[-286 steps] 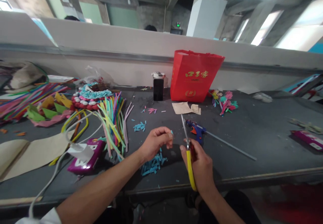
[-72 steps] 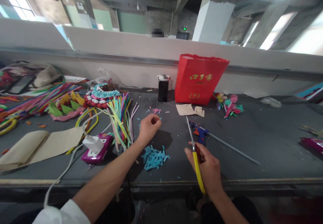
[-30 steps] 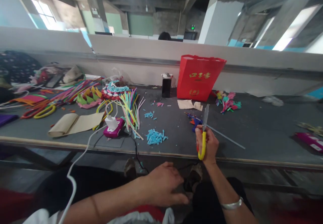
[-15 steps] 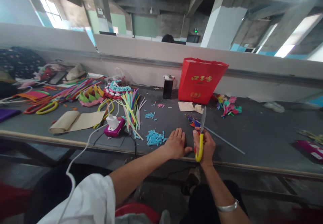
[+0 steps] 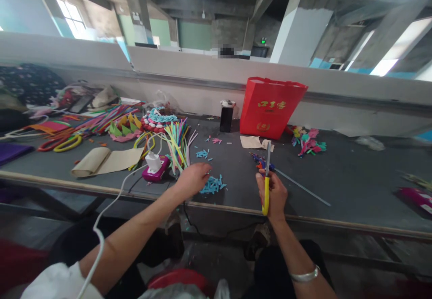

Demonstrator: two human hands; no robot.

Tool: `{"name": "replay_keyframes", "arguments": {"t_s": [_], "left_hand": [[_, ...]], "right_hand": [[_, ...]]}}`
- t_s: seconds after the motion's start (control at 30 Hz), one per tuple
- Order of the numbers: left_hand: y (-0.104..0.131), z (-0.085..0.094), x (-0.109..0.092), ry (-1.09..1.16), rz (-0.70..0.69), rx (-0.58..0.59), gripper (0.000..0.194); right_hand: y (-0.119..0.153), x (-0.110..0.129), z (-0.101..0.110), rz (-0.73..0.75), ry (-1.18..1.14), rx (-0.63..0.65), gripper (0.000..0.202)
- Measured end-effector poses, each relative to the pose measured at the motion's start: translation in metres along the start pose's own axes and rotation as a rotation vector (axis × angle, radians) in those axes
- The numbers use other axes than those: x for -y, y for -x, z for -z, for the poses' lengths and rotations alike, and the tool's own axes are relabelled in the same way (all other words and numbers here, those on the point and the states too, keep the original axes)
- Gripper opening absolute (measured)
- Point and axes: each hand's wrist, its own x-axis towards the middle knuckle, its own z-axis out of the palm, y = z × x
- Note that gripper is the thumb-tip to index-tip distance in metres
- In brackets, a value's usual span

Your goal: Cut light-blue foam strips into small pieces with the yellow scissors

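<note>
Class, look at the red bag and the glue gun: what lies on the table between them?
A flat, torn-edged beige sheet lies between the red bag and glue gun, as the head view shows.

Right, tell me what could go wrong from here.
The left hand is right at the blue pieces near the front edge of the table, so a brush might scatter some off. The white cord passes across the left forearm in this view and could snag, tugging the purple box. The scissors in the right hand are beside the glue gun and might knock it.
</note>
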Motion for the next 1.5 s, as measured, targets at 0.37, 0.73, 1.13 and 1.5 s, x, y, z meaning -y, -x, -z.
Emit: {"name": "replay_keyframes", "arguments": {"t_s": [0.37, 0.73, 1.13, 1.5], "left_hand": [[-0.026, -0.019, 0.040, -0.051, 0.037, 0.087, 0.018], [-0.032, -0.015, 0.048, 0.284, 0.150, 0.001, 0.010], [-0.063, 0.000, 0.012, 1.335, 0.137, -0.149, 0.020], [-0.098, -0.021, 0.002, 1.932, 0.151, 0.049, 0.023]], "right_hand": [[0.000, 0.001, -0.001, 0.018, 0.032, 0.028, 0.044], [0.002, 0.006, 0.001, 0.077, 0.067, 0.074, 0.037], [0.009, 0.027, -0.023, 0.276, 0.194, 0.050, 0.036], [0.000, 0.015, -0.043, 0.350, 0.309, 0.098, 0.033]]}}
